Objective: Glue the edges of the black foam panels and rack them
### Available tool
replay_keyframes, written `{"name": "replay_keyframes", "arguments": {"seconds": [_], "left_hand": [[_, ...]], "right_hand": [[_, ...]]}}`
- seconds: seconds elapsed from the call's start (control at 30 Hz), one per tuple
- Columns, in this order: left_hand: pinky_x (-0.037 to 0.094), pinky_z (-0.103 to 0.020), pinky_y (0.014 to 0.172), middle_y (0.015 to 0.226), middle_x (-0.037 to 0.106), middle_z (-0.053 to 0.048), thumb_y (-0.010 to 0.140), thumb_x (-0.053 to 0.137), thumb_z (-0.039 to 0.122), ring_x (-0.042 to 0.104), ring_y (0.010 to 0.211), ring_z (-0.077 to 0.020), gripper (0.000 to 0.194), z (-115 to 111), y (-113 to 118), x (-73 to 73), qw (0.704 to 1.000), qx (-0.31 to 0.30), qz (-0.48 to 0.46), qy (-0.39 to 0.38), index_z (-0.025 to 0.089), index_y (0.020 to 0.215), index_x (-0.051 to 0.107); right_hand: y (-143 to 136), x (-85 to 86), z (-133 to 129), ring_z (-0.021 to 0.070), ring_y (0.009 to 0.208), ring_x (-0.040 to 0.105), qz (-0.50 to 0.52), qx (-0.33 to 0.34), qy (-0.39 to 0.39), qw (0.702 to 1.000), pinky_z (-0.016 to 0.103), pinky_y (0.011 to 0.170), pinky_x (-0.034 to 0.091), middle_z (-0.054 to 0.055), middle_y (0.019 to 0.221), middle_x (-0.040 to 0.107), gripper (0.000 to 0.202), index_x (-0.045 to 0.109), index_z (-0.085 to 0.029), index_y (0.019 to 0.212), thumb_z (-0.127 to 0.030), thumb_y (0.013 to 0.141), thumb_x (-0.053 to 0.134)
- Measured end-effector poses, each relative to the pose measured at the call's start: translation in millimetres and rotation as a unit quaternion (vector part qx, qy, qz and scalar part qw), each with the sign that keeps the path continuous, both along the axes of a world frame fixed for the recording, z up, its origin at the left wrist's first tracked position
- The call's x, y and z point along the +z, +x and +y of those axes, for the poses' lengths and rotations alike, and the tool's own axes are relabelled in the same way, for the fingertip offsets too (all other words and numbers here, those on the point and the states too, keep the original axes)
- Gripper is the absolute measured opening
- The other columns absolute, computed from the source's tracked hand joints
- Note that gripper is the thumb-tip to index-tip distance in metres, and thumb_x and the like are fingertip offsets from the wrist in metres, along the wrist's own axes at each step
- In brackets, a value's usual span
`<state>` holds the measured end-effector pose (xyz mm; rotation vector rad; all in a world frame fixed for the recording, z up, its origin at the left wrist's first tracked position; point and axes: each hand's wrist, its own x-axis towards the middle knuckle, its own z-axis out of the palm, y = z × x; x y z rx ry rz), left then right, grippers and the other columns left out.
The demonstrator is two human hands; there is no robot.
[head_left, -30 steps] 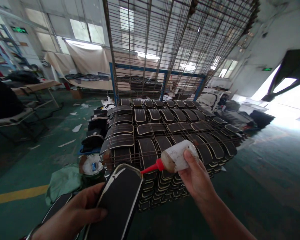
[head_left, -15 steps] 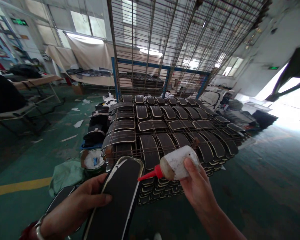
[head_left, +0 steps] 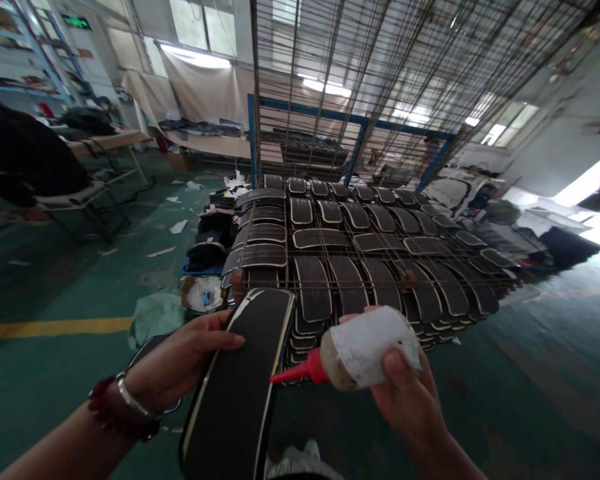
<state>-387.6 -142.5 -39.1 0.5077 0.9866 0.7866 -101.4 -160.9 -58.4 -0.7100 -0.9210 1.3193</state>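
Observation:
My left hand point(head_left: 200, 347) grips the left edge of a long black panel point(head_left: 237, 387) with rounded corners, thumb on its face. A pale line runs along the panel's border, whiter near the top left and lower right. In my right hand point(head_left: 410, 387) is a squeeze bottle point(head_left: 370, 348) with a whitish, stained label, held sideways. Its red nozzle point(head_left: 300, 369) points left, and the tip is at the panel's right edge; whether it touches cannot be told.
A wire rack point(head_left: 330, 283) ahead carries rows of similar black panels, with its mesh raised behind. Left of it stand a round tub point(head_left: 203, 295), a green cloth bag point(head_left: 155, 317) and stacked dark items. A person in black point(head_left: 30, 150) sits at far left.
The nozzle tip has moved down along the panel's right edge. More of the panel's lower part and of my left wrist shows. The background has shifted right and slightly up.

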Motion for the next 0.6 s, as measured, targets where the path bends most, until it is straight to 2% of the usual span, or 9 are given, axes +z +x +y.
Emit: {"name": "replay_keyframes", "arguments": {"seconds": [0.13,0.33,0.5,0.6], "left_hand": [[0.065,-0.034,0.070,0.091,0.083,-0.012,0.073,0.078,0.009,0.079,0.074,-0.0248,0.039,-1,-2,3.3,1.000,0.020,0.016,0.001,0.011,0.111,0.068],[0.065,-0.033,0.069,0.085,0.082,-0.011,0.076,0.073,0.006,0.079,0.071,-0.0227,0.024,-3,-5,5.8,0.997,0.049,0.051,0.008,0.012,0.099,0.069],[0.065,-0.033,0.065,0.080,0.081,-0.012,0.077,0.069,0.002,0.078,0.068,-0.0239,0.023,-5,-7,8.4,0.994,0.094,0.062,-0.009,0.009,0.098,0.071],[0.066,-0.034,0.062,0.080,0.081,-0.013,0.078,0.067,0.000,0.078,0.066,-0.0244,0.022,-5,-10,7.8,0.988,0.137,0.068,-0.016,0.009,0.097,0.071]], "right_hand": [[2,0.1,-9,0.0421,0.107,0.063,-0.050,0.036,0.028,0.998,0.053,0.086,0.056,0.018,0.116,0.066,0.061,0.064,-0.022,0.126,-0.053,0.081,0.091],[2,2.7,-25,0.0437,0.105,0.062,-0.094,0.062,0.047,0.993,0.055,0.082,0.056,0.019,0.113,0.066,0.066,0.060,-0.024,0.126,-0.057,0.078,0.091],[-1,4.8,-31,0.0432,0.105,0.062,-0.113,0.077,0.099,0.986,0.056,0.085,0.055,0.018,0.112,0.065,0.059,0.059,-0.026,0.130,-0.054,0.086,0.086],[-4,4.2,-33,0.0406,0.101,0.064,-0.107,0.062,0.102,0.987,0.052,0.084,0.057,0.016,0.108,0.067,0.057,0.061,-0.026,0.127,-0.054,0.085,0.088]]}}
